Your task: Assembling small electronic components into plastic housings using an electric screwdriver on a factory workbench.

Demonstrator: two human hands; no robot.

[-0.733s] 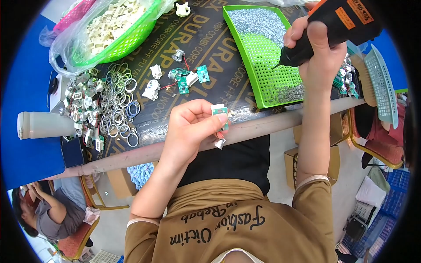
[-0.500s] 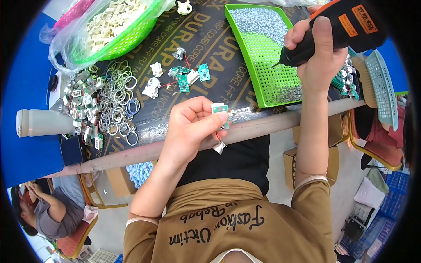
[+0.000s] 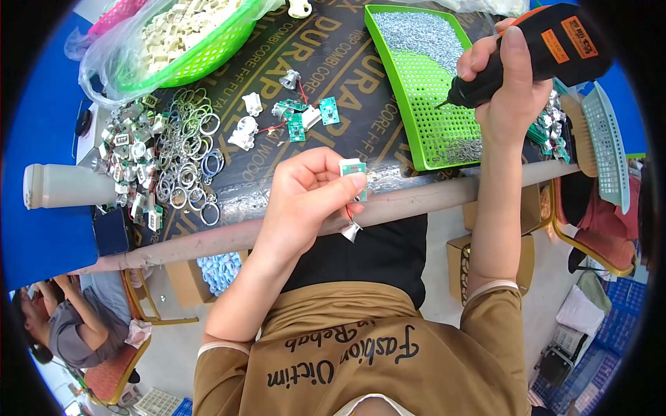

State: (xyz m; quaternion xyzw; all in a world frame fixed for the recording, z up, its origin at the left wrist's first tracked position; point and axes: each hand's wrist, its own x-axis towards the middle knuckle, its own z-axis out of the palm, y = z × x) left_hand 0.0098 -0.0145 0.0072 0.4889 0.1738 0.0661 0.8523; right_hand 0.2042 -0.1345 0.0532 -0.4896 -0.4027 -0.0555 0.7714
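My left hand (image 3: 302, 201) pinches a small white-and-green circuit part (image 3: 353, 170) above the table's front edge; a red wire with a small silvery piece (image 3: 350, 231) dangles from it. My right hand (image 3: 510, 87) grips a black and orange electric screwdriver (image 3: 538, 52), its tip resting on the green perforated tray (image 3: 430, 118), which holds several small silver screws (image 3: 420, 31). More small green circuit boards with white parts (image 3: 295, 121) lie on the dark table mat between my hands.
A green basket of white plastic parts (image 3: 187, 35) stands at the back left. Metal rings and small silvery parts (image 3: 166, 159) are heaped at the left, beside a white bottle (image 3: 59, 186). A pale mesh tray (image 3: 607, 149) sits at right. Another person (image 3: 66, 326) sits lower left.
My right hand has shifted the screwdriver slightly over the green tray. My left hand still holds the small part in about the same place.
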